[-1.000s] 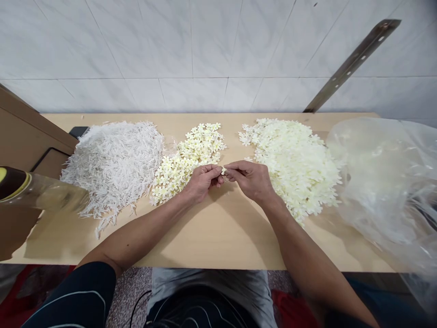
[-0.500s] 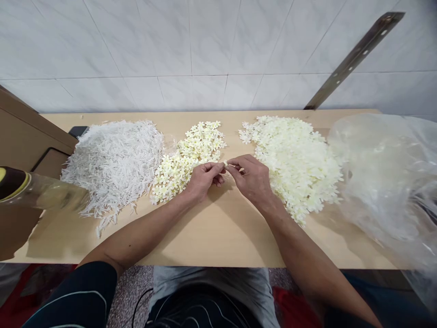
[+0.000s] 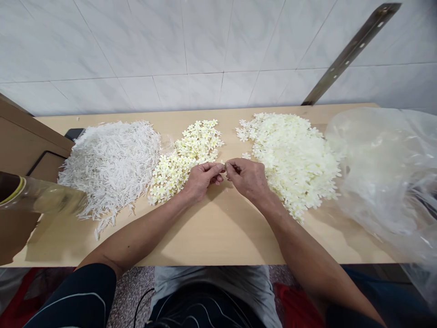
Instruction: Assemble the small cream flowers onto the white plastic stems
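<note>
My left hand and my right hand meet over the table, thumbs and fingers closed in a pinch. A tiny pale bit of an artificial flower shows at the left fingertips; most of it is hidden. What the right fingertips pinch is too small to make out. Just beyond my left hand lies a narrow pile of cream artificial flowers with yellow centres. To the right of my right hand spreads a larger heap of pale flower pieces. Thin white stem-like pieces form a heap at the left.
A clear plastic bag covers the table's right end. On the left, a transparent jar with a dark lid juts in beside a cardboard box. A slotted metal strip leans against the tiled wall behind the wooden table.
The right fingers have curled in more closely at the left fingertips, and the pale flower bit is less visible. A single flower piece now shows beyond my right hand. The view has shifted slightly.
</note>
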Motion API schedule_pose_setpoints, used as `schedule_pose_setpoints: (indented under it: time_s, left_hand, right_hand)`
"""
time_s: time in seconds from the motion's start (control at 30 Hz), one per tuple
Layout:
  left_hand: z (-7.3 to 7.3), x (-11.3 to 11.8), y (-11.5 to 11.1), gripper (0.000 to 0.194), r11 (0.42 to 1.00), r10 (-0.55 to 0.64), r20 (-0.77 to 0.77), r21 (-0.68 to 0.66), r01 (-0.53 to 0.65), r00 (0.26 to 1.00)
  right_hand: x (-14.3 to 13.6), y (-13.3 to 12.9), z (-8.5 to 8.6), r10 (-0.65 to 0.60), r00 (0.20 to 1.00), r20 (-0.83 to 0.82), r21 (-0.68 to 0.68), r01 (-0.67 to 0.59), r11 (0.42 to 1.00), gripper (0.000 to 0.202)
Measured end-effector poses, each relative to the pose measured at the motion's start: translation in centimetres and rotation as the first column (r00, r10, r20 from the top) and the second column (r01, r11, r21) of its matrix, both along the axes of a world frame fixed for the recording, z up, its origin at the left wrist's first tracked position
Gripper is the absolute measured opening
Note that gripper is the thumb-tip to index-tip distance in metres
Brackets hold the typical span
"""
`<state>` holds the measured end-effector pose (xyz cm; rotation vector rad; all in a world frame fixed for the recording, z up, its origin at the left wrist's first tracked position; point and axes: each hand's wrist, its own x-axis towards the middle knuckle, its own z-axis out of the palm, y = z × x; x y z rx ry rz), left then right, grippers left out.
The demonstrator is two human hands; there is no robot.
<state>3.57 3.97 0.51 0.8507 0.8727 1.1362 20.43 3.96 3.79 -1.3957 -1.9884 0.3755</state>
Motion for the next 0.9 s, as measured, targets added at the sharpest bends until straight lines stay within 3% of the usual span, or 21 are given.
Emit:
schedule_pose_setpoints:
  time_s: [0.13, 0.23, 0.33, 0.6, 0.77, 0.9]
  left_hand:
    - [0.0, 0.0, 0.1, 0.04, 1.0, -0.008, 0.039, -0.028, 0.009, 0.999]
    - [0.0, -0.1, 0.4, 0.041, 0.998, -0.007, 0.082, -0.061, 0.012, 0.997]
    - [-0.2, -0.1, 0.6, 0.042, 0.998, 0.001, 0.097, -0.065, 0.006, 0.995]
    - [-0.6, -0.1, 0.5, 0.042, 0.999, 0.005, 0.066, -0.034, -0.002, 0.998]
    - [-0.3, 0.3, 0.2, 0.042, 0.997, -0.005, 0.054, -0.075, 0.009, 0.999]
    - [0.0, 0.4, 0.1, 0.033, 0.997, 0.005, 0.03, -0.08, -0.003, 1.0]
  right_hand:
    - [0.1, 0.1, 0.2, -0.029, 0.993, -0.116, -0.086, 0.019, 0.996, 0.021]
    - [0.1, 0.2, 0.4, -0.032, 0.964, -0.262, -0.203, -0.023, 0.979, 0.025]
    - [0.1, 0.2, 0.3, 0.012, 0.951, -0.308, -0.221, -0.084, 0.972, 0.026]
    - [0.6, 0.4, 0.1, 0.064, 0.979, -0.192, -0.166, -0.096, 0.981, 0.025]
    - [1.1, 0.7, 0.6, 0.041, 0.999, -0.035, -0.137, -0.046, 0.99, 0.023]
    - [0.9, 1.2, 0.6, 0.037, 0.998, 0.046, -0.106, -0.032, 0.994, 0.024]
